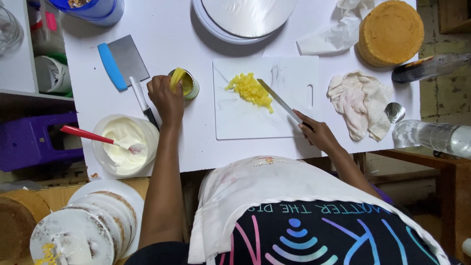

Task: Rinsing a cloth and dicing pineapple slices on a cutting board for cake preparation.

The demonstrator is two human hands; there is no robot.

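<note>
- A curved yellow fruit slice [176,78], smooth and glossy, is pinched in the left hand [166,98] just above a small round tin [188,84]; the tin's inside is yellow, and it stands on the white bench [171,44] just left of the cutting board [267,98]
- The left hand's grip is clenched on the slice, fingers curled upward over the tin's rim, forearm running straight up from the lower edge of the view
- The right hand [319,135] has its grip closed on the dark handle of a long, slim knife [280,101]; the flat metal blade slants up and left across the board, its tip near a heap of small yellow fruit cubes [250,89]; the wrist bends inward over the board's lower right corner
- The cutting board is a white plastic rectangle with a slot handle on its right side; it looks wet and smeared
- Left of the tin lie a flat grey scraper with a blue grip [122,63] and a second knife with a white and black handle [143,102]
- Below these sits a round tub of smooth white cream [125,145] with a red-handled spatula [93,136] resting in it
- Right of the board lies a crumpled pale cloth [360,100]; above it a round golden sponge cake [391,32], matt and porous
- At lower left, cream-coated cake layers [86,228] lie on a white plate
</note>
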